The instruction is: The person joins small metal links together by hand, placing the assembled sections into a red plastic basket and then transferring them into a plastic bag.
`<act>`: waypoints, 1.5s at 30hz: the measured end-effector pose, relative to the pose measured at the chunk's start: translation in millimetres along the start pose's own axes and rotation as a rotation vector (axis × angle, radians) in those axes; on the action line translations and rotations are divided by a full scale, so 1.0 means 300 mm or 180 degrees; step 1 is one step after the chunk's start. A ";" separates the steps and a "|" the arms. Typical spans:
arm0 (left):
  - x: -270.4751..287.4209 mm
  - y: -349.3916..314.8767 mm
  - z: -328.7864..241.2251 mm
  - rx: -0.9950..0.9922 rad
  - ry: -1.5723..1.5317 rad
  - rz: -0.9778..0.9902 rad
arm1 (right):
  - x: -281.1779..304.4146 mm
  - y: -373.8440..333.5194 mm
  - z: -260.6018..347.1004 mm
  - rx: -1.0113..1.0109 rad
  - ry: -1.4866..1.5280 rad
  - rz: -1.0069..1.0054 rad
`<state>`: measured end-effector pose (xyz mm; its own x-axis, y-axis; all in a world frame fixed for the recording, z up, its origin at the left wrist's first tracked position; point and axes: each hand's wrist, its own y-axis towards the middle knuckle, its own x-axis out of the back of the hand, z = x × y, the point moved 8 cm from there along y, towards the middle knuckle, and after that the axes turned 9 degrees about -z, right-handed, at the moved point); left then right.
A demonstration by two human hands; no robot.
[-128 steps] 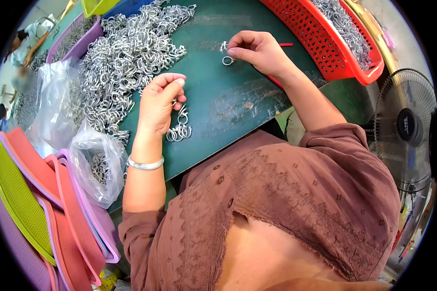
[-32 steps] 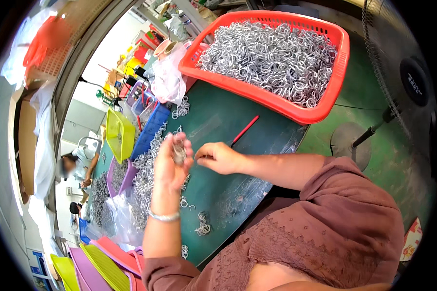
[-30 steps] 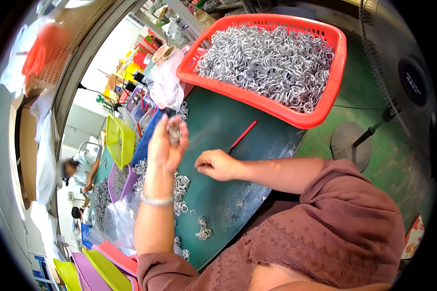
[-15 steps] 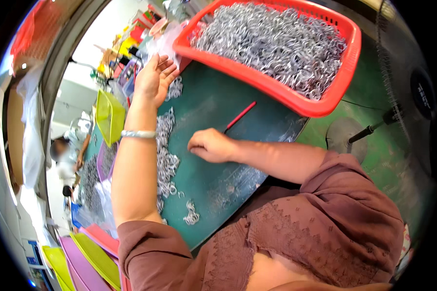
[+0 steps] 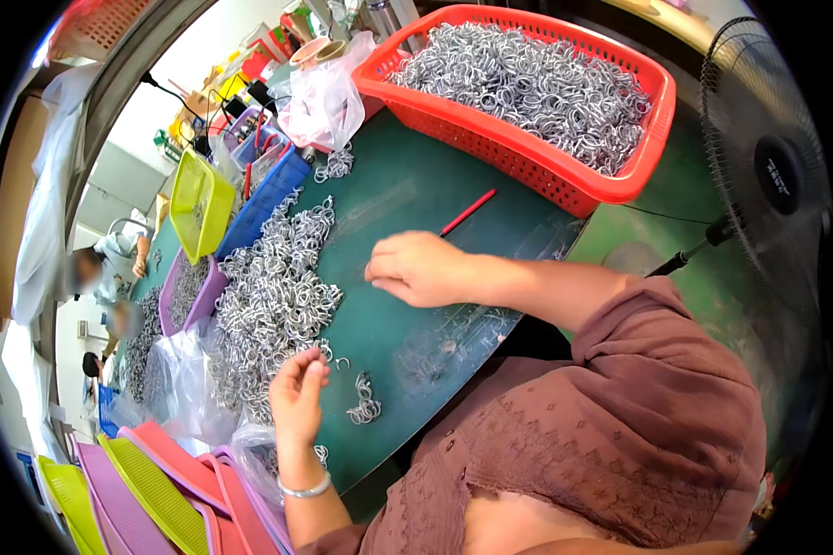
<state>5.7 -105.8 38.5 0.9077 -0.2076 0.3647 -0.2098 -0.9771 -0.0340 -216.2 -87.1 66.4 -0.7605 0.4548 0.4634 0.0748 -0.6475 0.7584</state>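
— What do the hands show?
— The left hand (image 5: 298, 400) hovers at the edge of the heap of silver metal rings (image 5: 273, 305) on the green surface (image 5: 407, 199), fingers pinched together — whether on a ring, I cannot tell. The right hand (image 5: 416, 268) rests knuckles-up, fingers curled closed, near a red pencil (image 5: 467, 212).
— And behind?
— A red basket (image 5: 643, 162) full of rings.
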 end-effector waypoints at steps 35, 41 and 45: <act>-0.619 0.709 -0.174 -0.0257 0.0182 0.1828 | 0.448 0.094 -0.148 -0.0903 -0.3498 0.1047; -0.657 0.914 -0.240 -0.0203 -0.0814 0.1058 | 0.497 0.032 -0.093 -0.0960 -0.3277 0.1225; -0.586 1.014 -0.235 -0.0274 -0.1129 0.0845 | 0.492 0.018 -0.059 -0.0744 -0.3027 0.1258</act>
<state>-243.3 -363.4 29.8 0.8836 -0.4680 0.0118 -0.4681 -0.8837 -0.0004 -339.5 -34.1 130.8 0.1169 0.4125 0.9034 0.0039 -0.9099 0.4149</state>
